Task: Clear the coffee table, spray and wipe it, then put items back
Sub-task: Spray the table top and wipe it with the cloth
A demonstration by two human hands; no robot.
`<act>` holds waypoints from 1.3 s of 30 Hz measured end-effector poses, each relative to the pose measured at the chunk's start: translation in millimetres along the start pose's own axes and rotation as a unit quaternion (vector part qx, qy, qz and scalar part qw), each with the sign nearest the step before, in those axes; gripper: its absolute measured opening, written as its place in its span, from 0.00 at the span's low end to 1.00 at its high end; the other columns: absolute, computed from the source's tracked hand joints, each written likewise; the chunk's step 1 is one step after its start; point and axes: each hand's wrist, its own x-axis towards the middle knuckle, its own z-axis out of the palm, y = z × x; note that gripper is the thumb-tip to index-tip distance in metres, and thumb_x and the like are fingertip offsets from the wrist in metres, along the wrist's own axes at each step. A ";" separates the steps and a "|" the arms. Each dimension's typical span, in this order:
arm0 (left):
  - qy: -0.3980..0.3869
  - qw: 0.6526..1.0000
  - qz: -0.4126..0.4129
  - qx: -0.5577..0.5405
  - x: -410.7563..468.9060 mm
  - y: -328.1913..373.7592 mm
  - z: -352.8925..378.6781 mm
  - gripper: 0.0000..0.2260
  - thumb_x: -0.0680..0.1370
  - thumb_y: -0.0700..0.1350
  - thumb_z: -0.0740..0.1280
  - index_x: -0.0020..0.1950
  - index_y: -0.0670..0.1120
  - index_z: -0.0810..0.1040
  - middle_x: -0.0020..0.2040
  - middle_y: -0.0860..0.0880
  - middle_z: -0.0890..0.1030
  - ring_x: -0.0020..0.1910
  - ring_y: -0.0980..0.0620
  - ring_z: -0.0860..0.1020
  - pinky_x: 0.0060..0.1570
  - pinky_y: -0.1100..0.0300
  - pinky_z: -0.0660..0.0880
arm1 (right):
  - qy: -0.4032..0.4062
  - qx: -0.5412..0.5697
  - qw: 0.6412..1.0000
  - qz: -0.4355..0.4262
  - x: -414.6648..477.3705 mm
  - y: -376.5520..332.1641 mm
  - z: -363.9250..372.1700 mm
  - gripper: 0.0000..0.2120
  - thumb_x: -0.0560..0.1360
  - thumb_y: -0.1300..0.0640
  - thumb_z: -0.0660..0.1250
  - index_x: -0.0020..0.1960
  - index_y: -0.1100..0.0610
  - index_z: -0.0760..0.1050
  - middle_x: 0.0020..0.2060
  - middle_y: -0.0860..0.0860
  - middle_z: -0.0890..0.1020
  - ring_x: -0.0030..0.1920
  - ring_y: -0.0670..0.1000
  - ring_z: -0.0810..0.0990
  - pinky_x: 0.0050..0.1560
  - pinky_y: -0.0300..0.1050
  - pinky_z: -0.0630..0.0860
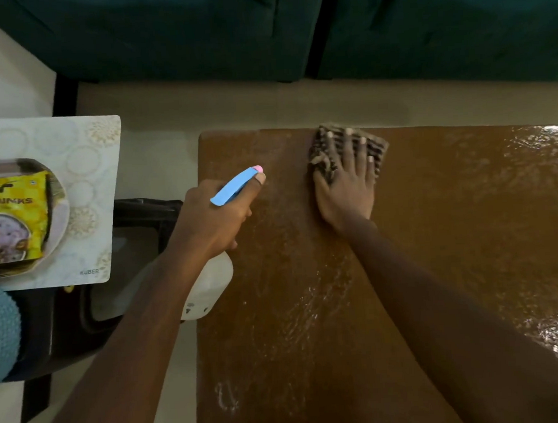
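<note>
The scene is dim and warm-toned, with soft, low contrast. The strongest light shows as white glare on the wet coffee table (434, 235) along its right side, at the far right and the near right edge. Fainter sheen streaks run down the table's left half. The green sofa (294, 26) at the far side sinks into shadow. Straight edges bow outward toward the frame's borders, and detail is slightly soft throughout.
</note>
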 end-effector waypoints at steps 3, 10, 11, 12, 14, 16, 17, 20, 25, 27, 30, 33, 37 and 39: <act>0.000 1.000 -0.006 0.009 -2.8 -1.7 -0.7 0.20 0.74 0.65 0.62 0.39 0.48 0.77 0.35 0.49 0.80 0.29 0.52 0.78 0.24 0.67 0.72 | -0.041 -0.026 0.987 -0.154 -25.5 -9.3 7.6 0.33 0.79 0.35 0.44 0.81 0.42 0.41 0.81 0.46 0.42 0.79 0.51 0.37 0.78 0.51 0.38; 0.012 0.999 -0.014 0.029 -14.0 -12.0 0.4 0.21 0.75 0.63 0.63 0.43 0.45 0.79 0.40 0.43 0.82 0.35 0.46 0.81 0.27 0.64 0.75 | -0.030 0.040 0.992 -0.114 -72.6 31.2 11.5 0.30 0.78 0.37 0.45 0.80 0.38 0.45 0.79 0.39 0.43 0.79 0.44 0.37 0.77 0.44 0.34; 0.016 0.999 -0.020 0.023 -14.6 -14.4 0.0 0.21 0.75 0.64 0.64 0.44 0.45 0.79 0.41 0.43 0.82 0.37 0.45 0.82 0.28 0.62 0.76 | -0.026 0.057 0.994 -0.088 -74.3 30.6 12.4 0.31 0.78 0.37 0.45 0.80 0.37 0.44 0.79 0.38 0.43 0.79 0.44 0.37 0.77 0.46 0.36; 0.023 0.999 -0.025 0.014 -15.1 -16.6 -1.1 0.21 0.74 0.64 0.64 0.44 0.45 0.79 0.41 0.43 0.83 0.37 0.45 0.82 0.29 0.62 0.77 | -0.023 0.070 0.995 -0.068 -74.4 27.9 13.5 0.31 0.77 0.37 0.44 0.79 0.37 0.44 0.79 0.38 0.43 0.79 0.44 0.37 0.78 0.47 0.37; 0.037 0.999 -0.028 0.001 -14.9 -18.2 -3.4 0.21 0.74 0.64 0.64 0.44 0.46 0.79 0.40 0.44 0.83 0.36 0.46 0.82 0.27 0.65 0.77 | -0.017 0.090 0.995 -0.041 -73.2 23.0 14.2 0.31 0.76 0.37 0.43 0.79 0.36 0.44 0.79 0.37 0.43 0.78 0.43 0.36 0.78 0.48 0.38; 0.055 0.998 -0.029 -0.009 -15.3 -19.6 -5.5 0.21 0.75 0.64 0.63 0.42 0.46 0.79 0.38 0.46 0.82 0.30 0.50 0.80 0.25 0.68 0.74 | -0.014 0.102 0.994 -0.035 -71.0 19.8 15.3 0.31 0.76 0.37 0.42 0.79 0.36 0.43 0.79 0.37 0.42 0.78 0.42 0.35 0.78 0.49 0.38; 0.062 0.998 -0.031 -0.011 -15.2 -21.0 -6.2 0.21 0.75 0.65 0.63 0.41 0.47 0.79 0.37 0.46 0.82 0.28 0.51 0.78 0.24 0.69 0.73 | -0.015 0.106 0.994 -0.033 -69.8 19.0 15.9 0.31 0.76 0.37 0.43 0.79 0.36 0.43 0.79 0.37 0.42 0.78 0.42 0.34 0.78 0.49 0.38; 0.074 0.996 -0.042 -0.007 -13.3 -25.8 -8.8 0.22 0.75 0.65 0.63 0.39 0.47 0.77 0.35 0.46 0.81 0.26 0.52 0.76 0.24 0.67 0.71 | -0.017 0.099 0.994 -0.035 -64.5 17.6 16.0 0.31 0.77 0.37 0.43 0.79 0.36 0.42 0.79 0.38 0.41 0.78 0.42 0.33 0.78 0.49 0.37; 0.081 0.995 -0.056 -0.019 -10.5 -36.8 -20.7 0.19 0.75 0.65 0.62 0.36 0.50 0.74 0.32 0.51 0.78 0.26 0.53 0.76 0.23 0.71 0.69 | -0.007 0.121 0.993 -0.015 -27.7 -2.1 4.8 0.29 0.80 0.41 0.46 0.79 0.38 0.43 0.80 0.40 0.41 0.78 0.44 0.34 0.78 0.50 0.36; 0.092 0.994 -0.045 -0.038 -10.3 -44.2 -27.3 0.19 0.75 0.64 0.63 0.37 0.49 0.75 0.32 0.50 0.77 0.27 0.53 0.76 0.22 0.73 0.69 | -0.002 0.111 0.994 0.000 -10.3 -20.9 4.3 0.29 0.81 0.41 0.47 0.80 0.40 0.42 0.80 0.43 0.40 0.79 0.48 0.35 0.78 0.52 0.36; 0.099 0.993 -0.028 -0.061 -11.0 -52.8 -38.2 0.20 0.75 0.64 0.63 0.37 0.49 0.76 0.32 0.50 0.78 0.27 0.53 0.76 0.24 0.73 0.70 | 0.001 0.061 0.998 -0.014 8.9 -57.5 11.4 0.30 0.82 0.40 0.48 0.81 0.42 0.41 0.80 0.46 0.40 0.79 0.51 0.35 0.77 0.53 0.35; 0.112 0.991 -0.015 -0.072 -11.8 -62.5 -50.6 0.21 0.75 0.65 0.63 0.35 0.48 0.76 0.31 0.50 0.78 0.27 0.53 0.76 0.24 0.70 0.71 | 0.001 0.031 0.996 -0.080 19.5 -105.2 23.5 0.30 0.82 0.38 0.49 0.81 0.42 0.43 0.81 0.47 0.42 0.80 0.52 0.37 0.78 0.53 0.36; 0.137 0.988 0.005 -0.065 -11.8 -71.6 -66.7 0.26 0.75 0.66 0.63 0.33 0.44 0.76 0.29 0.47 0.78 0.24 0.53 0.76 0.24 0.67 0.73 | -0.026 0.001 0.980 -0.197 1.2 -152.3 41.6 0.29 0.82 0.38 0.49 0.80 0.41 0.46 0.81 0.46 0.45 0.80 0.52 0.40 0.77 0.53 0.38; 0.127 0.991 0.009 -0.049 -11.7 -74.4 -72.5 0.24 0.76 0.65 0.63 0.32 0.46 0.76 0.30 0.46 0.79 0.23 0.52 0.76 0.24 0.66 0.74 | -0.039 -0.020 0.963 -0.264 -19.2 -147.2 47.0 0.29 0.82 0.39 0.50 0.80 0.41 0.48 0.81 0.45 0.46 0.80 0.51 0.41 0.78 0.52 0.41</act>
